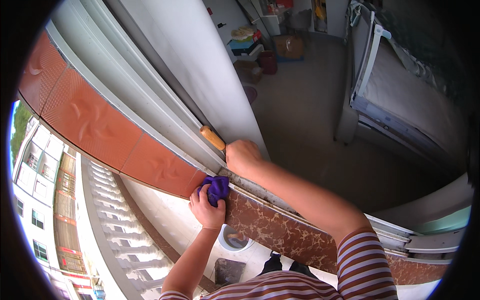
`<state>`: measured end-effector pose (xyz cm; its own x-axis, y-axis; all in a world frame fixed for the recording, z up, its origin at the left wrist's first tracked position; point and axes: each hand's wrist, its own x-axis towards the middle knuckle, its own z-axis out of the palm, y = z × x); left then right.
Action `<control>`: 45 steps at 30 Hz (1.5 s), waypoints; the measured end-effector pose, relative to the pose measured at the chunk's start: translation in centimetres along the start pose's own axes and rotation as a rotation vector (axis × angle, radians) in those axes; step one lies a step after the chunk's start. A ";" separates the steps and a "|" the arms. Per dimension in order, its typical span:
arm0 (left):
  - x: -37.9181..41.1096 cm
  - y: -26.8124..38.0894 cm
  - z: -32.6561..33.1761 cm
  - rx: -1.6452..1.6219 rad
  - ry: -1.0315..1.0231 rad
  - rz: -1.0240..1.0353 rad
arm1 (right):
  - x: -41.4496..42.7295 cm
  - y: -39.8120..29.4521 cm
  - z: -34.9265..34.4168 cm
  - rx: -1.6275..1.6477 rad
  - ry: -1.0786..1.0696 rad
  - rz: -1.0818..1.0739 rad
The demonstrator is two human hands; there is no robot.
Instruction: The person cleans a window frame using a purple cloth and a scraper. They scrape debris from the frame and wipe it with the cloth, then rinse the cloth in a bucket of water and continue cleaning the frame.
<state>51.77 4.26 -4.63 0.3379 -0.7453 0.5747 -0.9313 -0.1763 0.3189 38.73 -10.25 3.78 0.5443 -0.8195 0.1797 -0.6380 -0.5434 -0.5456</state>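
My left hand point(206, 210) grips a bunched purple cloth point(216, 189) against the corner where red tiles point(161, 165) meet the brown marbled sill point(277, 221). Just above it, my right hand point(243, 157) is closed around a tool whose wooden handle point(212, 137) sticks out up and to the left. The tool's other end is hidden by the fist. Beneath the right wrist runs a dirty sliding-door track point(258, 193), with grime along its groove. A pale metal frame point(150, 105) rises from the corner, beside the wooden handle.
A white bucket point(235, 238) holding water and something brownish stands below the sill, near a dark mat point(229, 271). A white balustrade point(123, 221) runs at the left. Inside the room are a bed with a guard rail point(369, 63), a dark red bin point(267, 62) and boxes point(288, 47).
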 end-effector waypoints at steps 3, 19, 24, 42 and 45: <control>0.0 0.1 0.0 -0.013 0.010 0.014 | 0.0 0.3 0.1 0.046 0.038 0.014; 0.0 0.2 0.3 -0.024 0.004 0.025 | 2.4 0.1 -0.6 0.032 -0.130 -0.106; -0.4 -0.7 0.6 -0.001 0.008 0.033 | 2.0 -0.2 -1.4 0.022 -0.212 -0.119; -0.3 -0.5 0.5 0.007 0.021 0.044 | -1.9 2.1 -5.9 0.117 -0.278 -0.065; -0.3 -0.7 0.6 0.007 0.026 0.055 | -3.1 2.1 -5.6 0.113 -0.147 -0.015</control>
<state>52.26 4.22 -5.53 0.2893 -0.7370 0.6108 -0.9495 -0.1398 0.2810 32.64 -9.83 6.67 0.6328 -0.7710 0.0713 -0.5682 -0.5249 -0.6337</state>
